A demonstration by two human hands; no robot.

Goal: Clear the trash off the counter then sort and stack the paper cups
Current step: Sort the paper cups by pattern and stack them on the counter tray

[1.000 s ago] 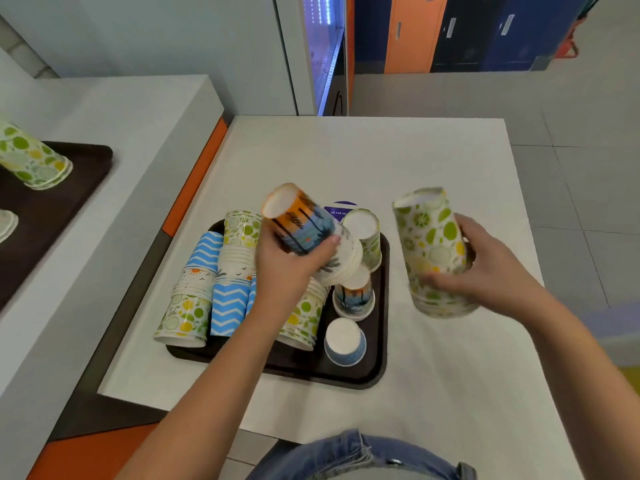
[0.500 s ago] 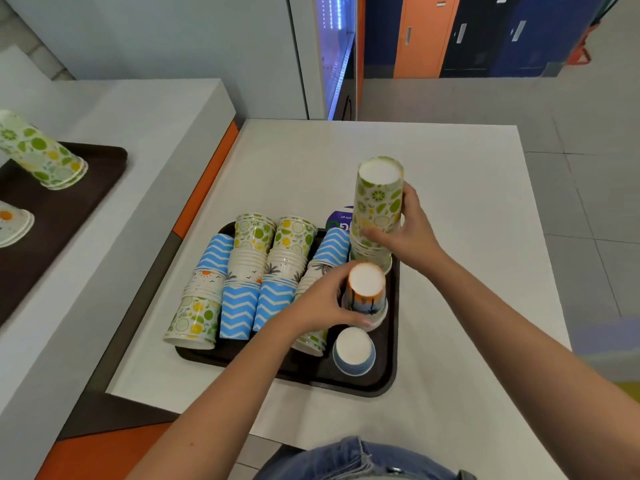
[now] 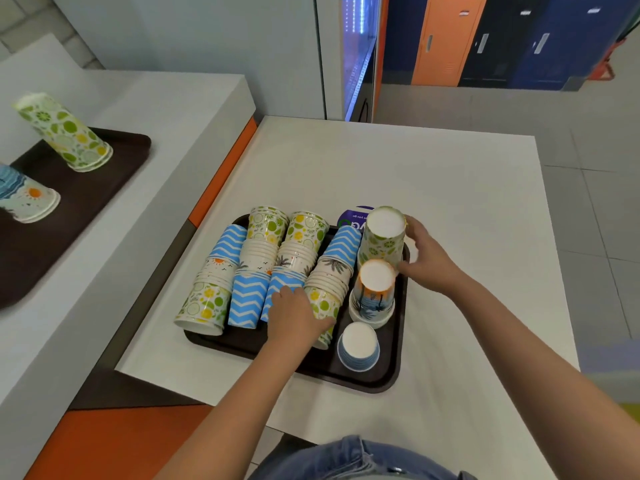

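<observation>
Roughly mid-sort. Tray (image 3: 391,382) sits on the tabletop (image 3: 415,168), with 3 upside-down sorted piles along its right edge: lime stack (image 3: 382,244) far, palm stack (image 3: 374,292) in the middle, blue cup (image 3: 358,348) near.

Right hand (image 3: 429,261) has its grip wrapped round the lime stack, which stands on the tray.

Left hand (image 3: 294,320) lies on the near ends of the rows (image 3: 259,268). Can't tell if that grip has closed on a cup.

Left to do: 4 rows lie on their sides, each mixing zigzag, lime, palm and sun prints, so all need splitting.

Side tray (image 3: 86,202) on the left holds 2 more stacks.

No loose trash visible. A purple disc (image 3: 353,216) is half hidden behind the tray, can't tell what it is.
</observation>
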